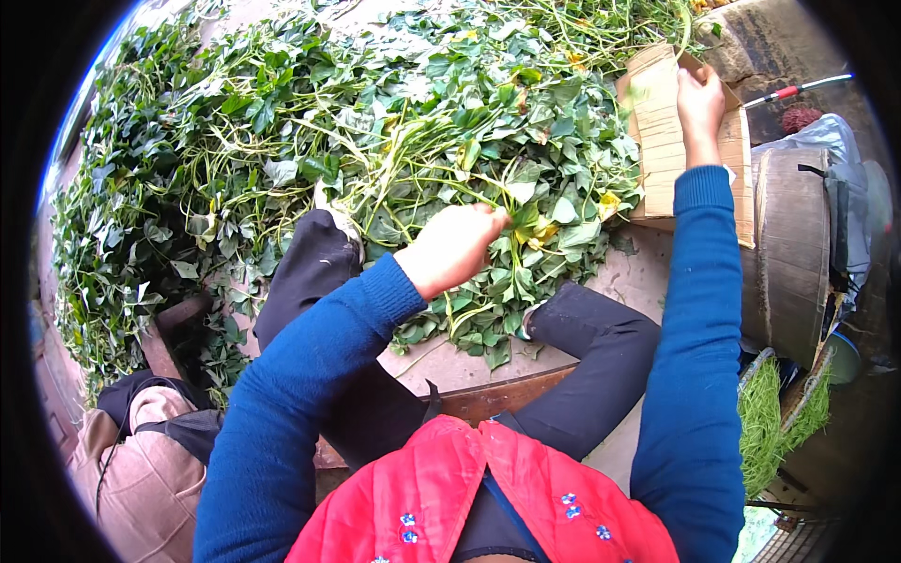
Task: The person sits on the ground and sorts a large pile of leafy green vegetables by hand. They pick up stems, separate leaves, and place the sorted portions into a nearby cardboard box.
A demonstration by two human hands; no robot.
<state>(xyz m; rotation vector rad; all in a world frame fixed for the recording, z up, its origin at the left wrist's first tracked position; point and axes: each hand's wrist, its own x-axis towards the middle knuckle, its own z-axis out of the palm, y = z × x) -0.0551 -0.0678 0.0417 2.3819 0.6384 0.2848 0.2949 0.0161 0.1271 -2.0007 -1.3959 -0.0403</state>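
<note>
A deep heap of leafy green vines (394, 134), probably sweet potato, spreads over the floor in front of me. My left hand (457, 246) is closed at the near side of the heap, gripping a leafy vine (519, 218) by its stems. Some yellow leaves (538, 232) show beside its fingers. My right hand (700, 105) is raised over a cardboard box (658, 169) at the heap's right side. Its fingers are pinched on a pale green stem (685, 32) that points away from me. The inside of the box is mostly hidden.
A round brown drum-like container (792, 246) stands right of the box, with a grey plastic bag (841, 204) against it. Nearer is a basket of cut green grass (764, 429). Another person (148, 450) sits at lower left. A wooden bench edge (493, 394) shows between my legs.
</note>
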